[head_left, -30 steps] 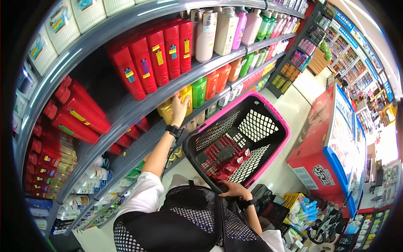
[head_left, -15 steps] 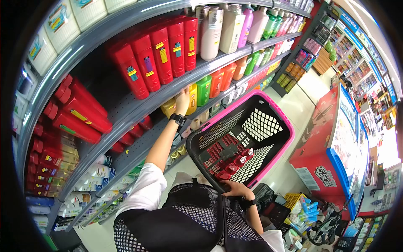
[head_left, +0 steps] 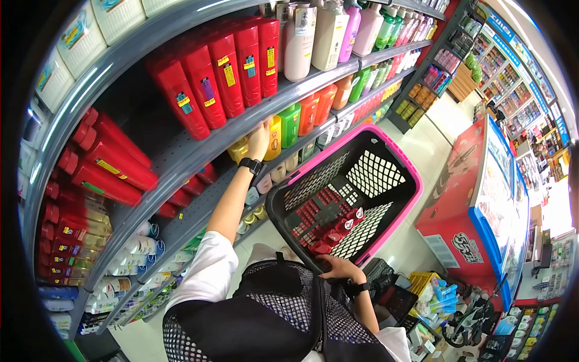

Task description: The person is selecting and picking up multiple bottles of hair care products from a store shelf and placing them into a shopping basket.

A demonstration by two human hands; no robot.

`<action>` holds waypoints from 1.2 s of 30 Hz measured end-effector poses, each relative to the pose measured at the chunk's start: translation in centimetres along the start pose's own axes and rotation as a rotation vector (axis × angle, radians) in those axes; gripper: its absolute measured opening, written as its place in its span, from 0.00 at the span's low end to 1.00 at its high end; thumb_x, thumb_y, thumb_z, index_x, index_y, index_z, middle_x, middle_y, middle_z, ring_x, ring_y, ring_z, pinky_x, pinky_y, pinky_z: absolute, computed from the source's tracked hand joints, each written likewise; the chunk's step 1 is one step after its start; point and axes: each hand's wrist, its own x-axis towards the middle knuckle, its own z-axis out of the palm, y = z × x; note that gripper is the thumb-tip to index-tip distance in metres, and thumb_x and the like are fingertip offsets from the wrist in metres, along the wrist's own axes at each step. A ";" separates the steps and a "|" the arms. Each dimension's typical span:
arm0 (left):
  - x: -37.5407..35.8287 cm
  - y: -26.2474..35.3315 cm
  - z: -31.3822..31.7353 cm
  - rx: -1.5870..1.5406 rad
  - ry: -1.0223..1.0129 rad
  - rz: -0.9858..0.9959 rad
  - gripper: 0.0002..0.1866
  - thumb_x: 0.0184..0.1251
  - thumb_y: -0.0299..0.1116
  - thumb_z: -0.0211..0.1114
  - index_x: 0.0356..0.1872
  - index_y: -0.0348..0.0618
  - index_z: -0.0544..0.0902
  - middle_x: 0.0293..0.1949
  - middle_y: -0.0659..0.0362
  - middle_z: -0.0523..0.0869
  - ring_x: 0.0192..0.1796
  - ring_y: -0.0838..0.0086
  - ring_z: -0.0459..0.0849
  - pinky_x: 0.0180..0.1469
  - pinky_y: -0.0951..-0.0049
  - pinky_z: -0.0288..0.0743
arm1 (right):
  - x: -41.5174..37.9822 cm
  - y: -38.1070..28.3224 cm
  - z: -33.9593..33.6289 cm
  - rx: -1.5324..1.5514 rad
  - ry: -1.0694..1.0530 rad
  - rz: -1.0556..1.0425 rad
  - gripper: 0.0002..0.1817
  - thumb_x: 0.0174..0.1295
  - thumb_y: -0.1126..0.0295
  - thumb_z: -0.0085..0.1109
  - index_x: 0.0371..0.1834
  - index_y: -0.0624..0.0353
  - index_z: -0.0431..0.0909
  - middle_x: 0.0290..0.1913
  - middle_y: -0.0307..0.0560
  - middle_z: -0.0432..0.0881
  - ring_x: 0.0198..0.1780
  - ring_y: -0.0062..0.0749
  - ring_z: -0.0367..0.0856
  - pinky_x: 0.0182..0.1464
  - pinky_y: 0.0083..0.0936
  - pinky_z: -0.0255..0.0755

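Note:
My left hand [head_left: 259, 143], with a black band at the wrist, reaches under the upper shelf's edge. It lies against a yellow bottle [head_left: 274, 137], with a golden-yellow bottle [head_left: 239, 149] on its other side. Its fingertips are mostly hidden, so I cannot see whether they grip a bottle. My right hand [head_left: 339, 268] is closed on the near rim of a black shopping basket [head_left: 283, 232] with a pink edge. Inside the basket, several red bottles [head_left: 335, 234] lie along one side.
Red bottles [head_left: 229, 75] stand on the shelf above my left hand, with white pump bottles [head_left: 300, 45] farther along. Green [head_left: 291, 125] and orange bottles [head_left: 309, 114] line the lower shelf. A red freezer chest [head_left: 449, 199] is at right, near a yellow crate [head_left: 420, 283].
My left hand and wrist have shifted slightly left in view, still beside the yellow bottles. My right hand and the basket stay nearly where they were.

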 end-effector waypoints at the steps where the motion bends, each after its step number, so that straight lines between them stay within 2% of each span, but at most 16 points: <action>1: 0.2 -0.2 -0.1 -0.004 0.016 0.019 0.19 0.73 0.46 0.53 0.46 0.37 0.76 0.38 0.37 0.82 0.39 0.42 0.81 0.41 0.49 0.73 | 0.1 0.0 0.0 -0.004 0.000 0.004 0.42 0.49 0.51 0.70 0.68 0.48 0.64 0.50 0.51 0.82 0.53 0.41 0.81 0.56 0.31 0.73; 7: 0.7 -0.6 0.6 0.017 0.091 0.112 0.16 0.72 0.44 0.54 0.44 0.39 0.77 0.38 0.37 0.82 0.39 0.40 0.80 0.40 0.48 0.72 | 0.3 -0.4 -0.1 -0.003 0.018 0.008 0.43 0.49 0.50 0.70 0.68 0.47 0.64 0.51 0.53 0.82 0.54 0.42 0.80 0.57 0.32 0.73; 10: 1.6 -0.6 0.9 -0.087 -0.009 -0.012 0.16 0.72 0.44 0.55 0.42 0.40 0.78 0.35 0.38 0.82 0.37 0.41 0.81 0.39 0.48 0.72 | 0.4 -0.3 -0.4 -0.006 0.024 0.001 0.43 0.49 0.50 0.70 0.69 0.48 0.64 0.51 0.53 0.82 0.54 0.42 0.81 0.56 0.32 0.73; 13: 2.2 0.5 -0.5 0.059 0.213 0.244 0.15 0.70 0.42 0.58 0.36 0.37 0.80 0.28 0.39 0.81 0.33 0.42 0.81 0.35 0.49 0.73 | 0.7 0.3 -0.4 0.016 0.056 -0.024 0.44 0.47 0.42 0.68 0.66 0.49 0.66 0.51 0.57 0.81 0.53 0.48 0.81 0.55 0.36 0.72; 16: 1.2 1.0 -1.8 -0.115 -0.024 0.091 0.15 0.69 0.35 0.59 0.49 0.34 0.77 0.39 0.38 0.83 0.40 0.47 0.84 0.41 0.55 0.77 | 0.7 0.0 -0.6 0.033 0.049 -0.042 0.44 0.47 0.42 0.68 0.66 0.49 0.66 0.51 0.58 0.81 0.53 0.49 0.80 0.55 0.37 0.72; 18: 0.0 2.4 -3.4 -0.228 -0.158 -0.061 0.18 0.69 0.30 0.58 0.57 0.34 0.72 0.51 0.39 0.79 0.48 0.50 0.83 0.47 0.60 0.79 | 0.3 -1.0 -1.2 -0.002 0.052 -0.002 0.44 0.47 0.41 0.67 0.66 0.49 0.66 0.51 0.58 0.81 0.53 0.50 0.80 0.55 0.38 0.73; 20: -2.1 5.4 -6.3 -0.333 -0.131 0.044 0.21 0.67 0.26 0.58 0.61 0.37 0.70 0.58 0.45 0.76 0.60 0.55 0.75 0.53 0.63 0.77 | 0.7 -0.2 -0.9 0.000 0.069 -0.018 0.45 0.47 0.39 0.66 0.67 0.48 0.66 0.51 0.59 0.81 0.52 0.50 0.80 0.55 0.38 0.73; 21: -3.2 5.5 -6.9 -0.176 -0.040 0.226 0.19 0.66 0.23 0.57 0.58 0.40 0.73 0.55 0.49 0.78 0.54 0.58 0.78 0.51 0.70 0.77 | 0.9 0.0 -0.9 -0.029 0.062 -0.007 0.45 0.47 0.39 0.66 0.67 0.49 0.66 0.52 0.59 0.81 0.52 0.51 0.80 0.55 0.38 0.73; 23: -6.2 5.7 -9.0 -0.215 -0.126 0.210 0.08 0.64 0.21 0.58 0.42 0.40 0.80 0.47 0.51 0.81 0.52 0.56 0.79 0.54 0.64 0.73 | 1.2 0.1 -1.1 -0.052 0.068 0.004 0.45 0.47 0.38 0.66 0.67 0.49 0.66 0.52 0.58 0.81 0.52 0.51 0.80 0.55 0.38 0.73; 24: -7.8 5.2 -9.7 -0.157 -0.103 0.231 0.07 0.62 0.21 0.59 0.40 0.40 0.80 0.45 0.52 0.81 0.51 0.57 0.79 0.54 0.64 0.73 | 0.9 0.2 -1.1 -0.062 0.056 0.001 0.46 0.47 0.38 0.65 0.67 0.50 0.65 0.52 0.58 0.81 0.53 0.51 0.80 0.55 0.38 0.72; 25: -9.1 4.7 -10.1 -0.194 -0.081 0.133 0.08 0.61 0.20 0.59 0.40 0.41 0.80 0.43 0.52 0.81 0.50 0.56 0.79 0.54 0.64 0.73 | 0.7 0.0 -1.0 -0.073 0.044 -0.002 0.46 0.47 0.37 0.65 0.67 0.51 0.65 0.52 0.58 0.81 0.53 0.51 0.80 0.56 0.38 0.72; 28: -11.5 0.6 -9.0 -0.378 0.051 -0.220 0.18 0.60 0.21 0.63 0.53 0.40 0.74 0.52 0.52 0.76 0.52 0.63 0.77 0.47 0.69 0.78 | 0.8 -0.2 -2.1 -0.055 0.005 0.020 0.47 0.48 0.37 0.65 0.68 0.52 0.64 0.52 0.58 0.80 0.54 0.51 0.79 0.56 0.38 0.72; 31: -13.1 -3.8 -7.9 -0.341 0.066 -0.444 0.33 0.57 0.32 0.72 0.63 0.41 0.65 0.57 0.50 0.72 0.57 0.62 0.75 0.51 0.63 0.76 | 0.4 -0.6 -2.0 -0.050 -0.017 0.048 0.45 0.48 0.40 0.66 0.68 0.49 0.64 0.52 0.55 0.81 0.53 0.47 0.80 0.56 0.36 0.73; 32: -13.4 -5.6 -7.3 -0.341 0.066 -0.450 0.33 0.57 0.32 0.72 0.63 0.41 0.65 0.57 0.50 0.72 0.57 0.62 0.75 0.51 0.63 0.76 | 0.3 -0.8 -1.9 -0.051 -0.003 0.049 0.44 0.49 0.43 0.68 0.69 0.46 0.64 0.51 0.52 0.82 0.52 0.44 0.81 0.56 0.34 0.73; 34: -12.7 -6.8 -6.4 -0.436 -0.142 -0.491 0.37 0.55 0.35 0.74 0.64 0.39 0.64 0.60 0.49 0.71 0.59 0.59 0.75 0.54 0.60 0.73 | 0.6 -0.5 -1.9 -0.047 -0.005 0.044 0.44 0.49 0.43 0.68 0.69 0.45 0.64 0.51 0.52 0.82 0.52 0.44 0.81 0.56 0.34 0.73; 36: -13.0 -8.3 -5.5 -0.414 -0.154 -0.476 0.36 0.54 0.38 0.75 0.61 0.36 0.66 0.59 0.46 0.74 0.59 0.55 0.76 0.56 0.59 0.73 | 0.6 -0.2 -1.7 -0.044 -0.008 0.038 0.43 0.49 0.44 0.68 0.69 0.45 0.64 0.51 0.52 0.82 0.52 0.44 0.81 0.56 0.34 0.73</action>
